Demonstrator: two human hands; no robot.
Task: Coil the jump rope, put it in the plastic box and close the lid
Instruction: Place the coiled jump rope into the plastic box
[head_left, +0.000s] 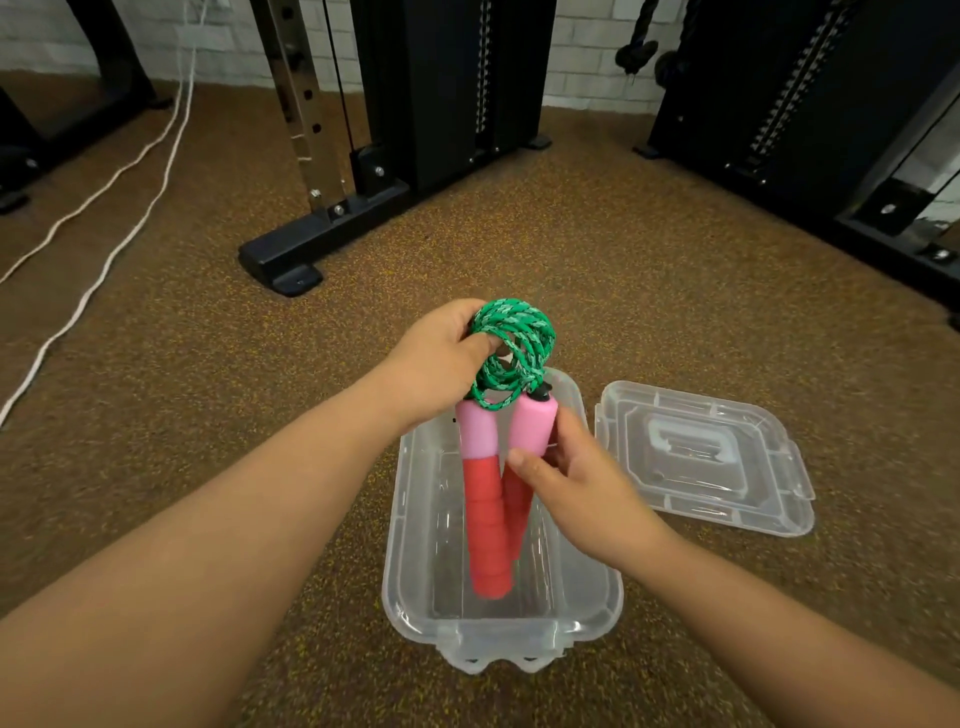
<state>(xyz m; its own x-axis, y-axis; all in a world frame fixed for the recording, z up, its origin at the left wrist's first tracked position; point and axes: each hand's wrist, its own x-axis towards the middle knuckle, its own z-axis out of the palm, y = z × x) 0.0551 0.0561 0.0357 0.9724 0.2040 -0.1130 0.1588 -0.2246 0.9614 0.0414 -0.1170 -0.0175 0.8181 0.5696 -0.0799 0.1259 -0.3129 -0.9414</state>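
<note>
The jump rope has a green braided cord coiled into a bundle and two pink-and-red handles. My left hand grips the coil from the left, above the far end of the clear plastic box. The handles hang down into the open box, side by side. My right hand holds the right handle near its pink top, fingers wrapped around it. The clear lid lies flat on the floor just right of the box.
The box stands on brown speckled gym flooring. A black machine base and weight stacks stand beyond it. Another black frame fills the far right. A white cable trails across the floor at the left.
</note>
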